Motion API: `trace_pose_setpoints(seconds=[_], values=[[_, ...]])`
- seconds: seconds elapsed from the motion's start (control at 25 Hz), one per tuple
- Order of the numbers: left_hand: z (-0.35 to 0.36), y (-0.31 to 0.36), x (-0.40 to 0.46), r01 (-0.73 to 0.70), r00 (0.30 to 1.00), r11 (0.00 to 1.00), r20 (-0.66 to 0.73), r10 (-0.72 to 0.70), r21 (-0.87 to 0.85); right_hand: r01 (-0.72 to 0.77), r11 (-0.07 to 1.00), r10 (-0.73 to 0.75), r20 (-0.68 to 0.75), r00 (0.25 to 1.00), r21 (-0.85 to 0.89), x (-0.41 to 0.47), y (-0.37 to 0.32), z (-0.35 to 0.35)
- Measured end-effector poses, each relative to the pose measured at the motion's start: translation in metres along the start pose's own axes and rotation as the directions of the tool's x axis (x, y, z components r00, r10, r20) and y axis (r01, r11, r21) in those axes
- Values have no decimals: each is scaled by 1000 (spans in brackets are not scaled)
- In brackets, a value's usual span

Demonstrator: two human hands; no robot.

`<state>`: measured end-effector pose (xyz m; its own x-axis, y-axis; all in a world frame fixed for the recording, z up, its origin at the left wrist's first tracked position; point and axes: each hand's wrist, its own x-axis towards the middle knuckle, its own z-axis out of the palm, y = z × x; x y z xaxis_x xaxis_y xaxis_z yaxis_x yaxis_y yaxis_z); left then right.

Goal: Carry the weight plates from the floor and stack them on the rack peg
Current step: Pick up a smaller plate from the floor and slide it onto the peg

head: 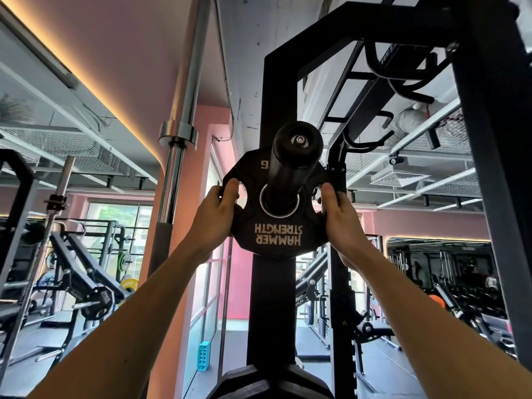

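A small black weight plate (276,231), its pale lettering upside down, sits on the black rack peg (290,165), which passes through the plate's centre hole and points toward me. My left hand (214,217) grips the plate's left edge, thumb at a grip hole. My right hand (339,220) grips its right edge. The peg juts from a black rack upright (277,82). Below, the top edge of a larger black plate (273,381) shows at the bottom of the view.
A steel barbell (178,133) stands upright just left of the rack. Black rack beams and hooks (403,76) crowd the upper right. Gym benches and machines (86,283) fill the floor on both sides. A turquoise block (203,355) stands by the window.
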<state>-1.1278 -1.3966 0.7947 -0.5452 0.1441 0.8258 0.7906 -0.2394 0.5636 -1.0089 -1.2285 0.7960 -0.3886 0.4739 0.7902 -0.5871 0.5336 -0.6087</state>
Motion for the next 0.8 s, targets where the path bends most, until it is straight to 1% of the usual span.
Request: trace_pose_setpoints(seconds=[0.24,0.32,0.44,0.56,0.68,0.8], values=[[2,-5,1,15,1000,999,15,-16,49,-58,998,59,60,996,-15,-4,1,-2],[0,-4,-3,22,999,997,34,-24,75,-91,995,96,92,991,-50,-8,-1,-4],[-6,-6,-26,15,996,981,85,-32,194,-120,974,148,139,979,-193,-26,1,-14],[-15,-9,-57,59,992,945,90,-93,323,-138,937,197,160,967,-320,-52,3,-28],[-26,-8,-92,129,979,905,93,-181,407,-108,915,187,173,967,-388,-82,1,-43],[-37,0,-138,167,962,858,109,-249,485,-93,886,216,226,950,-455,-122,-1,-59]])
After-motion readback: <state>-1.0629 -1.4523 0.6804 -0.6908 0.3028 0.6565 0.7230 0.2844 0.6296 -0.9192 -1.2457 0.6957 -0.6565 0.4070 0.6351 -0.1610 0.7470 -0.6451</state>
